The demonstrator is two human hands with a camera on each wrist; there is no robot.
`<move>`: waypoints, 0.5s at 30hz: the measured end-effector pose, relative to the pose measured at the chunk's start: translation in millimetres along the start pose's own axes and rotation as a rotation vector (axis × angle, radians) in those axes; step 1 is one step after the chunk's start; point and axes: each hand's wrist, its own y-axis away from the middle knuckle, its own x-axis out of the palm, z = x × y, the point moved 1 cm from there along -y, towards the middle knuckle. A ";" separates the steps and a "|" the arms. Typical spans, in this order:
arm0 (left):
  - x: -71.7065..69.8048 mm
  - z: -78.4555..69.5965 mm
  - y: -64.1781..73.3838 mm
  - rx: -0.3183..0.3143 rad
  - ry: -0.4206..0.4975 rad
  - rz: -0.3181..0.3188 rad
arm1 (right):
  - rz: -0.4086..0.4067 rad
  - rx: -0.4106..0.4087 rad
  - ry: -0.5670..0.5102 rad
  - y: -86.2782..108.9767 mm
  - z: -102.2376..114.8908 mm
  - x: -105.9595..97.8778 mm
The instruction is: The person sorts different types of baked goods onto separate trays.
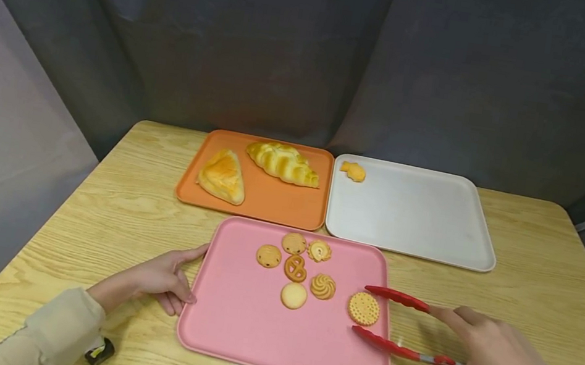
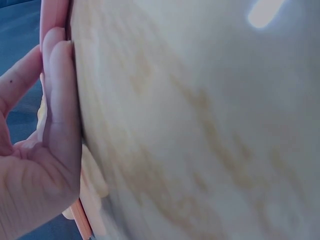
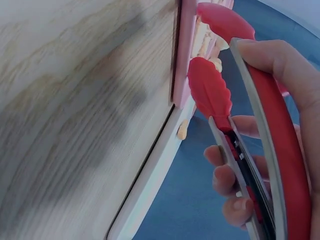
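Note:
My right hand point(image 1: 492, 357) grips red-and-metal tongs point(image 3: 277, 130), whose arms are spread. Their red tips lie either side of a round dotted cracker point(image 1: 363, 309) near the right rim of a pink tray point(image 1: 232, 330), with small gaps showing. At that tray's left edge, my left hand point(image 1: 163, 280) rests its thumb and fingers on the rim; in the left wrist view the fingers point(image 2: 62, 95) look fairly straight. Left of the cracker are a swirl cookie point(image 1: 323, 286), a pretzel cookie point(image 1: 295, 268), a plain round cookie point(image 1: 294, 295) and several others.
Behind, an orange tray point(image 1: 267, 199) bears a braided bread point(image 1: 284, 163) and a triangular pastry point(image 1: 223, 176). Beside it, a white tray point(image 1: 412, 212) has a fish-shaped cracker point(image 1: 353, 172). A small black object point(image 1: 100, 352) lies by the left sleeve. Dark curtain point(image 1: 266, 48) hangs behind the table.

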 end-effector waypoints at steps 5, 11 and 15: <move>0.2 -1.0 1.4 0.009 0.002 0.008 | 0.035 -0.008 0.004 -1.6 -1.6 -1.7; 0.5 -1.8 1.2 0.011 0.009 0.017 | 0.084 -0.022 0.030 -5.5 -0.7 -5.7; 0.0 -1.9 0.9 0.006 0.011 0.016 | 0.122 -0.018 0.040 -9.9 2.1 -9.5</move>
